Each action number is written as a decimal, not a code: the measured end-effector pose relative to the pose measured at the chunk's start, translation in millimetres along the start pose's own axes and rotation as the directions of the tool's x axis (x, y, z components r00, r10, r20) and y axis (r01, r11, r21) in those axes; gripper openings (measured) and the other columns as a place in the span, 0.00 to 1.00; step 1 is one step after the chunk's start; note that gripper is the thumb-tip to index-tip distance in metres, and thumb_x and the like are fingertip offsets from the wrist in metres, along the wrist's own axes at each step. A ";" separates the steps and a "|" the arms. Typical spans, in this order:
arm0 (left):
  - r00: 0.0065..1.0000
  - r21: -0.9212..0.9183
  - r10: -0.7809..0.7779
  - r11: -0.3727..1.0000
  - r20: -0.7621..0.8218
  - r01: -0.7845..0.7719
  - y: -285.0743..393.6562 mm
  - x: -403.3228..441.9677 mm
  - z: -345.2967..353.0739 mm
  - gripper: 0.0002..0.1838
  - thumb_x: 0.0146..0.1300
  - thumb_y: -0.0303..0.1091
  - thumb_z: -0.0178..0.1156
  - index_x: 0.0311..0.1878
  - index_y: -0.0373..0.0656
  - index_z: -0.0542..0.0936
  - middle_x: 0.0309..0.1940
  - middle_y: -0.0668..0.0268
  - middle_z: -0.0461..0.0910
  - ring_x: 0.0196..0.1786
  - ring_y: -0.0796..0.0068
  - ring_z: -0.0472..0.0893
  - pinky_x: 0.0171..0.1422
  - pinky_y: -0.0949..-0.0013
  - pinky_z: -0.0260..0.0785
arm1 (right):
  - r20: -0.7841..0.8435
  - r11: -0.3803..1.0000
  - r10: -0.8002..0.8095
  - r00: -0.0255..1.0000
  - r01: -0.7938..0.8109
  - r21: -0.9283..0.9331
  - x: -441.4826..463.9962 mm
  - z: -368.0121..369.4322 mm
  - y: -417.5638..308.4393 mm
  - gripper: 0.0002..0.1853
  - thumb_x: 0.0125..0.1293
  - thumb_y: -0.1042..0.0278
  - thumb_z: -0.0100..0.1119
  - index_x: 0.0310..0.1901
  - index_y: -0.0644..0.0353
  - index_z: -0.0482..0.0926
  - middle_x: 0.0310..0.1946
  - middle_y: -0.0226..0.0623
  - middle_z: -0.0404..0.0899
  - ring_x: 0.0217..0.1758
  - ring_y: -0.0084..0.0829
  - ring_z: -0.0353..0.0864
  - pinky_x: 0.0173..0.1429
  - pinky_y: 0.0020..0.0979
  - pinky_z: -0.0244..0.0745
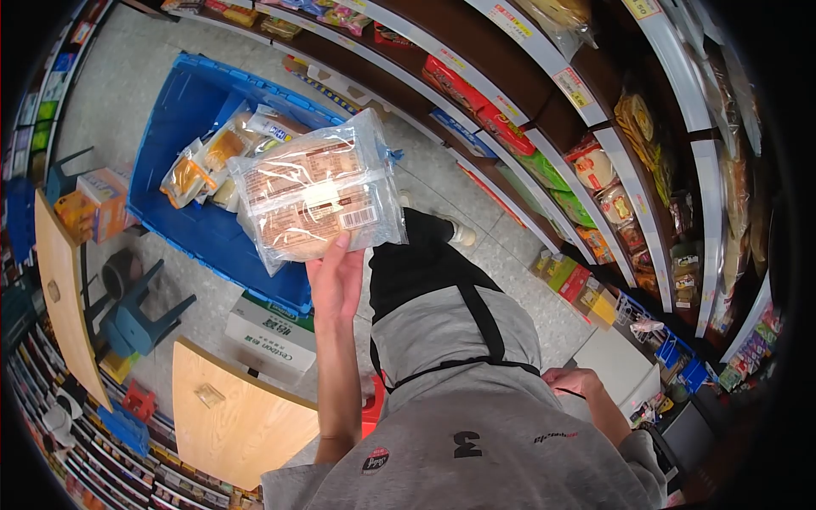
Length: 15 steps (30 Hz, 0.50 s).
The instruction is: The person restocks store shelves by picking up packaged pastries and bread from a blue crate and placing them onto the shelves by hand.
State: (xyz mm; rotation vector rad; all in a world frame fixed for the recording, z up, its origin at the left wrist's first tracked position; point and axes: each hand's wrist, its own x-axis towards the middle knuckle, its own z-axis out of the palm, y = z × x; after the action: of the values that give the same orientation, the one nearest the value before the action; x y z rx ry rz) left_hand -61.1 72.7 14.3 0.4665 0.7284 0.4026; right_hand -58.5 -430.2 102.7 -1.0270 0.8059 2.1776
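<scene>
My left hand (337,276) grips the lower edge of a clear plastic bag of bread (297,208), thumb on top. Brown print, a pale sticker and a barcode show on the bag's upper face. The bag is held over the right side of a blue plastic crate (161,200), hiding part of it. Inside the crate lie several packaged foods (223,146) in clear and orange wrappers. Beside my waist, my right hand (574,382) is closed; a thin dark line shows at its fingers, but what it holds is not clear.
Shelves (586,93) of packaged bread and snacks curve along the top and right. A white-and-green carton (270,340) stands below the crate. Wooden panels (229,416) and a blue-green stool (140,310) are at left. A grey tiled floor (106,72) runs between.
</scene>
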 end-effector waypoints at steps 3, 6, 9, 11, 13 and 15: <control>1.000 -0.017 -0.009 1.000 0.000 0.009 2.7 2.4 1.7 0.36 0.66 0.22 0.61 0.75 0.43 0.60 0.70 0.58 0.68 0.73 0.61 0.69 0.78 0.51 0.61 | -0.190 0.997 0.035 0.981 -0.048 -0.064 -17.4 22.9 -21.0 0.21 0.64 0.63 0.68 0.58 0.55 0.78 0.45 0.19 0.79 0.49 0.12 0.74 0.53 0.19 0.69; 0.999 -0.046 -0.032 0.998 -0.015 0.031 4.5 2.4 -0.1 0.37 0.66 0.20 0.60 0.76 0.43 0.58 0.71 0.57 0.68 0.73 0.61 0.69 0.79 0.51 0.61 | -0.352 0.996 0.079 0.933 -0.087 -0.006 -1.8 11.5 2.0 0.26 0.71 0.55 0.63 0.65 0.59 0.74 0.55 0.26 0.80 0.60 0.21 0.77 0.66 0.26 0.71; 0.999 -0.044 -0.030 0.999 -0.025 0.029 4.4 0.2 -4.8 0.36 0.66 0.20 0.59 0.76 0.43 0.58 0.71 0.57 0.68 0.73 0.61 0.68 0.79 0.51 0.60 | -0.329 0.985 0.174 0.928 -0.161 0.066 0.0 9.5 -0.5 0.27 0.71 0.48 0.60 0.66 0.54 0.73 0.56 0.24 0.79 0.59 0.21 0.77 0.66 0.25 0.70; 1.000 -0.031 -0.022 0.999 -0.013 0.021 5.3 0.7 -3.6 0.36 0.66 0.20 0.59 0.76 0.43 0.58 0.71 0.57 0.67 0.73 0.61 0.68 0.80 0.51 0.60 | -0.315 0.989 0.144 0.938 -0.130 0.064 -0.5 16.8 -11.1 0.26 0.73 0.48 0.59 0.66 0.52 0.73 0.56 0.24 0.80 0.59 0.21 0.77 0.66 0.26 0.70; 0.999 -0.045 -0.019 0.999 -0.038 0.018 4.1 0.7 1.0 0.36 0.66 0.20 0.59 0.77 0.44 0.58 0.72 0.57 0.66 0.74 0.60 0.68 0.80 0.51 0.59 | -0.306 0.993 0.109 0.946 -0.092 0.070 5.7 8.8 -1.6 0.25 0.74 0.48 0.57 0.66 0.51 0.74 0.56 0.23 0.80 0.59 0.20 0.77 0.66 0.26 0.70; 0.999 -0.045 -0.030 0.999 -0.024 0.029 2.8 2.9 4.0 0.37 0.66 0.20 0.59 0.77 0.44 0.58 0.72 0.57 0.66 0.74 0.60 0.68 0.80 0.51 0.59 | -0.253 0.980 0.040 0.967 0.011 0.198 22.0 -20.5 30.5 0.23 0.75 0.50 0.56 0.66 0.48 0.73 0.56 0.22 0.80 0.59 0.19 0.77 0.66 0.26 0.71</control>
State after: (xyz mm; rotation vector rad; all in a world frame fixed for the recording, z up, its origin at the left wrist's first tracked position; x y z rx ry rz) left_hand -56.8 75.4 16.8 0.4088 0.7476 0.3964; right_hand -82.7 -459.1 82.4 -1.2164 1.1275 1.9520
